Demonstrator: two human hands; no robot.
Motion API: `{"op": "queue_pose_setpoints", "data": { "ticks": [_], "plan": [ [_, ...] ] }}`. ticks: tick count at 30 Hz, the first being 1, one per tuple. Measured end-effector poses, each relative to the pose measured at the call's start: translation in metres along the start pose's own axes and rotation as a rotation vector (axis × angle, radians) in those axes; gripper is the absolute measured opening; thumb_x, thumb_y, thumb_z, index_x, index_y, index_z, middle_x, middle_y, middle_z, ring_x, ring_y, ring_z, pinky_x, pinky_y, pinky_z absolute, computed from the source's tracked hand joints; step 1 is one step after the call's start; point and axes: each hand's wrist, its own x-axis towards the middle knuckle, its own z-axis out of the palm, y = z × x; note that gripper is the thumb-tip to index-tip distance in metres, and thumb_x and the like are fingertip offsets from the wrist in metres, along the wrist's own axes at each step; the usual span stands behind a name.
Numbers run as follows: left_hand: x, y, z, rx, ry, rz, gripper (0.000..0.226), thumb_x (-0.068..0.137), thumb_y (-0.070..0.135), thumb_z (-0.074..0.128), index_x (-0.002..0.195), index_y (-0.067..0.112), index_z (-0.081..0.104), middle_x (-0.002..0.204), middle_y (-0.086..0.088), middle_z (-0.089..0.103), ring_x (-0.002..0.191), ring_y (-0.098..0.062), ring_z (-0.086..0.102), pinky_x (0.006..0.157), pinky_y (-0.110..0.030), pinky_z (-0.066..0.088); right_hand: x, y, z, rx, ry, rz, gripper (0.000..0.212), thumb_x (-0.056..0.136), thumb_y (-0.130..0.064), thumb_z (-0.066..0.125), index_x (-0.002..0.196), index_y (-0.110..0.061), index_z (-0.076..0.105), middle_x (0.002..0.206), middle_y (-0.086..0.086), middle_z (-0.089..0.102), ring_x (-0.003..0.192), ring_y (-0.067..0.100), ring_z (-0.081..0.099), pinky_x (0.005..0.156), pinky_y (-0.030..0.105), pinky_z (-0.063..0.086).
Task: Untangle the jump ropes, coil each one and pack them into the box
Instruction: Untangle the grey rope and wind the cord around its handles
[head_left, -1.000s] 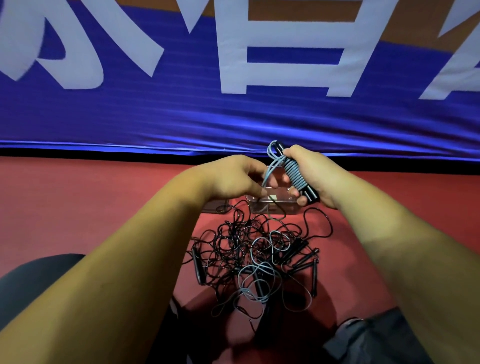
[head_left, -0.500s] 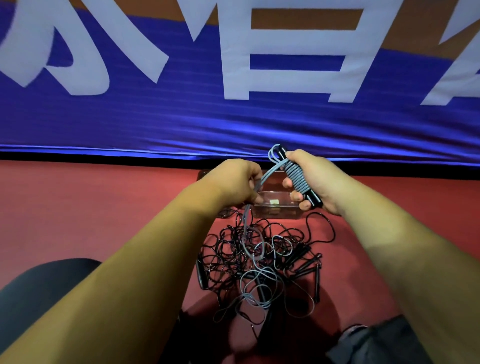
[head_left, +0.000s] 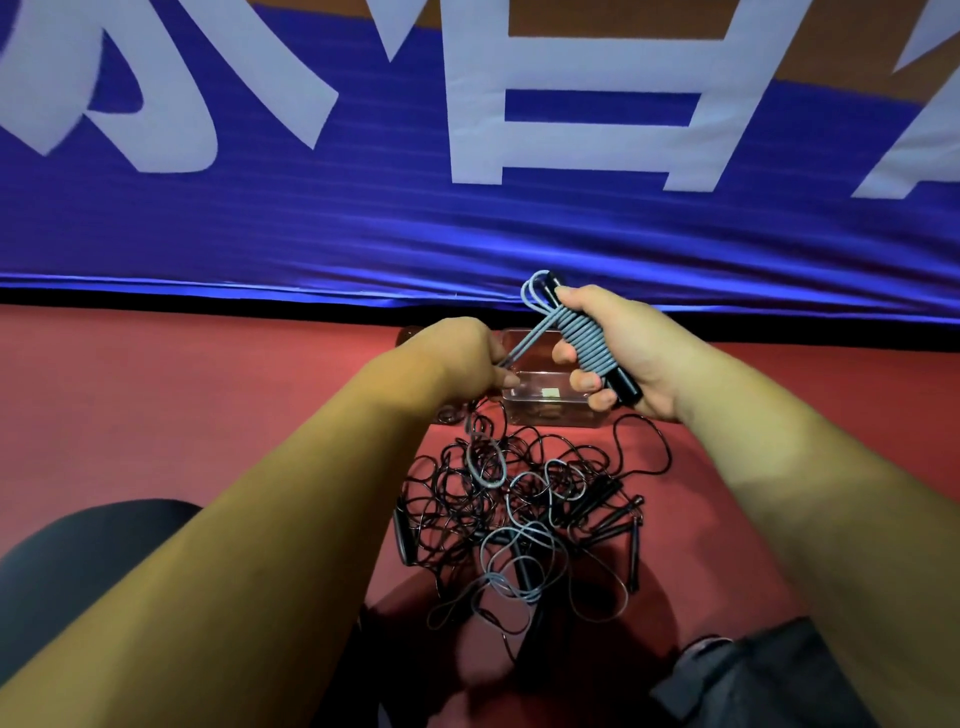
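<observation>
While your dark trouser leg (head_left: 78, 561) fills the lower left corner over the red floor (head_left: 182, 405), your left hand (head_left: 457, 358) reaches in ahead of you with its fingers curled tight, pinching a grey cord (head_left: 530, 340) that runs taut, up and to the right. Below that hand the same grey line drops to the floor and joins the tangled pile of ropes (head_left: 519, 499), mostly thin black loops with several black handles lying along its right side and some loose grey loops (head_left: 524, 566) on its near side. Just beyond the pile, on the floor, stands the clear box (head_left: 545, 418), partly hidden by your two hands; you cannot tell from here what lies inside it beyond a small pale label. To the right of the taut cord, your right hand (head_left: 628, 348) grips a bundle (head_left: 584, 343) of grey rope wound in neat turns round a black handle (head_left: 626, 387), fingers wrapped over the turns and thumb behind, with a few small loops sticking out above your fist. The bundle is tilted, its top leaning left, and it is held above the box, clear of the pile. Behind everything hangs a blue banner (head_left: 363, 234) with large white characters, and dark clothing (head_left: 753, 675) shows at the lower right.
</observation>
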Motion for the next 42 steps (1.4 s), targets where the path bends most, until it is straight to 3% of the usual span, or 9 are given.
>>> {"op": "queue_pose_setpoints", "data": {
  "ticks": [4,10,13,17,21,29,33,39,42],
  "plan": [
    [0.002,-0.007,0.009,-0.12,-0.033,0.0,0.024,0.091,0.038,0.08,0.085,0.015,0.079,0.086,-0.015,0.076,0.071,-0.021,0.062,0.084,-0.039,0.061,-0.004,0.0,0.007,0.035,-0.112,0.036,0.035,0.105,-0.05,0.052,0.092,-0.018,0.055,0.074,0.003,0.054,0.048,0.016,0.036,0.043,0.019,0.023],
    [-0.001,-0.009,0.008,-0.13,0.137,0.119,0.012,0.094,0.021,0.072,0.082,0.02,0.073,0.076,0.003,0.071,0.065,-0.01,0.059,0.064,-0.027,0.045,-0.015,0.004,0.002,-0.069,-0.371,0.198,0.043,0.1,-0.055,0.055,0.102,-0.013,0.058,0.08,0.005,0.056,0.044,0.012,0.039,0.038,0.016,0.027],
    [-0.006,-0.011,0.006,-0.307,0.072,0.266,0.016,0.09,0.002,0.072,0.086,0.015,0.08,0.082,0.0,0.077,0.07,-0.008,0.065,0.07,-0.027,0.053,-0.022,0.009,0.0,-0.133,-0.495,0.33,0.044,0.099,-0.055,0.054,0.101,-0.012,0.062,0.08,0.008,0.059,0.041,0.011,0.043,0.036,0.015,0.032],
    [-0.005,-0.002,-0.002,-0.344,-0.052,0.339,0.019,0.083,0.005,0.082,0.089,0.023,0.083,0.088,0.002,0.08,0.079,-0.01,0.071,0.084,-0.029,0.056,-0.024,0.02,0.002,-0.296,-0.598,0.47,0.047,0.097,-0.054,0.056,0.11,-0.01,0.068,0.084,0.013,0.065,0.043,0.015,0.048,0.038,0.017,0.037],
    [-0.006,0.008,-0.008,-0.109,0.067,0.398,0.017,0.077,0.011,0.083,0.087,0.025,0.082,0.079,0.012,0.075,0.069,0.0,0.066,0.069,-0.019,0.049,-0.015,0.029,0.004,-0.49,-0.43,0.487,0.06,0.102,-0.057,0.059,0.135,-0.007,0.061,0.095,0.018,0.066,0.051,0.019,0.055,0.04,0.02,0.041],
    [-0.01,0.018,-0.01,0.366,0.139,0.362,0.016,0.094,0.028,0.07,0.11,0.032,0.073,0.098,0.007,0.074,0.09,-0.019,0.066,0.081,-0.037,0.055,0.001,0.027,-0.007,-0.218,0.011,0.368,0.029,0.108,-0.044,0.057,0.103,-0.015,0.059,0.075,0.005,0.059,0.051,0.017,0.051,0.045,0.023,0.044],
    [-0.01,0.016,0.002,0.358,0.187,0.234,0.009,0.091,0.022,0.072,0.095,0.029,0.068,0.091,0.003,0.07,0.086,-0.026,0.066,0.076,-0.04,0.056,0.002,0.018,-0.009,-0.039,0.039,0.275,0.021,0.105,-0.039,0.061,0.105,-0.018,0.06,0.08,0.005,0.06,0.057,0.02,0.053,0.051,0.029,0.048],
    [-0.002,0.016,0.011,0.346,0.234,0.076,0.038,0.088,0.053,0.077,0.075,0.023,0.057,0.08,0.003,0.063,0.08,-0.026,0.062,0.068,-0.034,0.045,0.002,0.014,-0.003,0.025,0.049,0.181,0.044,0.097,-0.066,0.059,0.099,-0.022,0.058,0.074,0.003,0.055,0.052,0.02,0.048,0.051,0.025,0.041],
    [-0.003,0.017,0.015,0.069,0.119,0.048,0.036,0.086,0.045,0.083,0.077,0.016,0.062,0.073,-0.003,0.069,0.07,-0.028,0.071,0.064,-0.039,0.059,0.001,0.015,0.003,0.002,0.076,0.143,0.045,0.101,-0.066,0.054,0.093,-0.022,0.056,0.067,0.001,0.052,0.049,0.018,0.042,0.048,0.022,0.036]
  ]
}}
